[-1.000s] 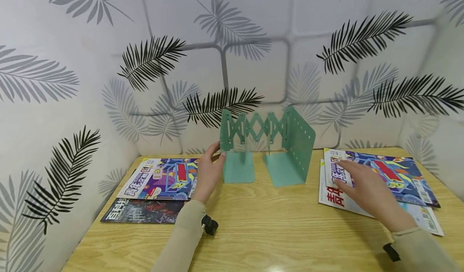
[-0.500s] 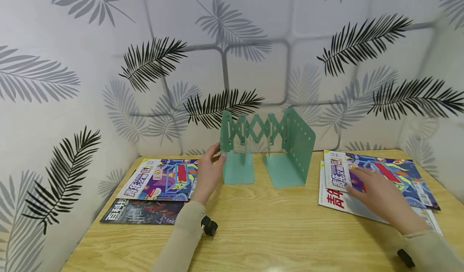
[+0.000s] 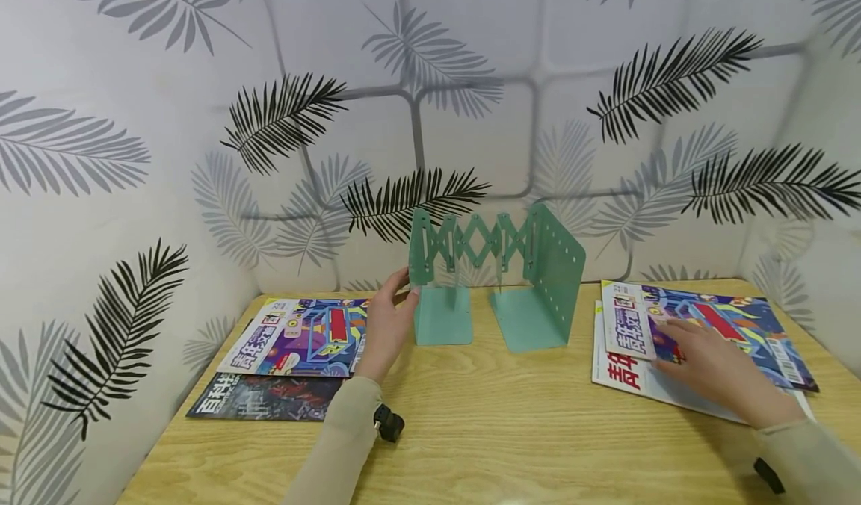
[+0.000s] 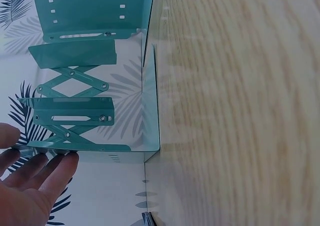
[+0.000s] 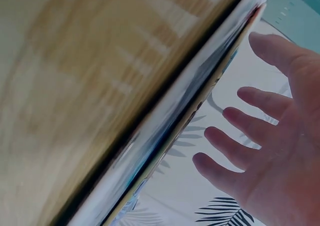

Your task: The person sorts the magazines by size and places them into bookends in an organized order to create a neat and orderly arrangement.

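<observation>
A green metal expandable bookend (image 3: 561, 273) with a scissor lattice stands on the table near the wall. My left hand (image 3: 389, 326) holds its left end panel, with fingers on the outer face and the thumb at the panel's edge, as the left wrist view (image 4: 30, 191) shows. Over the right pile of magazines hovers my right hand (image 3: 713, 374). Its fingers are spread and relaxed, apart from the covers in the right wrist view. The top magazine (image 3: 628, 326) there has a colourful purple cover; a white magazine (image 3: 622, 370) lies under it.
To the left lies another pile, a colourful magazine (image 3: 296, 337) over a dark one (image 3: 269, 399). The wooden table (image 3: 484, 430) meets a leaf-patterned wall (image 3: 471, 139) at the back.
My right hand has moved rightward and slightly nearer to me over the magazines, uncovering more of the top cover's left side. The left hand and bookend have stayed in place.
</observation>
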Tool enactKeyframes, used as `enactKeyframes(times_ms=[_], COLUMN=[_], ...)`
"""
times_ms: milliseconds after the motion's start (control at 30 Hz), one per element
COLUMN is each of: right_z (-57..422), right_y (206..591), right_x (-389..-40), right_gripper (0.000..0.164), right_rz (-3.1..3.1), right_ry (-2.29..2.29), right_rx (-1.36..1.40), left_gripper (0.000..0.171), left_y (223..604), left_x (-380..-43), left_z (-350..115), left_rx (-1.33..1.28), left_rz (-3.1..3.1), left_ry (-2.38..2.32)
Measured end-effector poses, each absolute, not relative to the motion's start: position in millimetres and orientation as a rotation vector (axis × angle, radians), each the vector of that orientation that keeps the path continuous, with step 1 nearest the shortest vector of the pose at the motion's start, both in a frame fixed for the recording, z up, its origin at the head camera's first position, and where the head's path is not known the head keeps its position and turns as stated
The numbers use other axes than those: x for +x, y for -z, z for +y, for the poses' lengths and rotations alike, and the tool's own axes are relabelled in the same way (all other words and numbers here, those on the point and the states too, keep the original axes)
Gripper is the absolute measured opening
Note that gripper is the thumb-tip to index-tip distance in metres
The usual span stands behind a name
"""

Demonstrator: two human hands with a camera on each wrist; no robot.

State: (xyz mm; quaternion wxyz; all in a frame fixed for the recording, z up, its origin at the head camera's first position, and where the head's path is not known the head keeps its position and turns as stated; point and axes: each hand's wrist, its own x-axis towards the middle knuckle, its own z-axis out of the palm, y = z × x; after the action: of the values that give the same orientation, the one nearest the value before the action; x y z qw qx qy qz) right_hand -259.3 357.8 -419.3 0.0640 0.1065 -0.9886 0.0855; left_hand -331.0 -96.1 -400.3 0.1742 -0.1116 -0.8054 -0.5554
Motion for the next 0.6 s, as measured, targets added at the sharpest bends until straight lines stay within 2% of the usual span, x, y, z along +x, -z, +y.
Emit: enactKeyframes(times_ms=[600], right_z=[367.5], right_y=[425.9], right_x=[-268.5], right_gripper=[0.067], right_rz=[-3.067], right_ry=[-0.231], right_rx=[0.338], left_gripper=[0.040], left_y=[400.5], left_x=[-332.9], left_z=[-96.3], left_rx=[-0.313], left_rz=[-2.287], left_ry=[1.560])
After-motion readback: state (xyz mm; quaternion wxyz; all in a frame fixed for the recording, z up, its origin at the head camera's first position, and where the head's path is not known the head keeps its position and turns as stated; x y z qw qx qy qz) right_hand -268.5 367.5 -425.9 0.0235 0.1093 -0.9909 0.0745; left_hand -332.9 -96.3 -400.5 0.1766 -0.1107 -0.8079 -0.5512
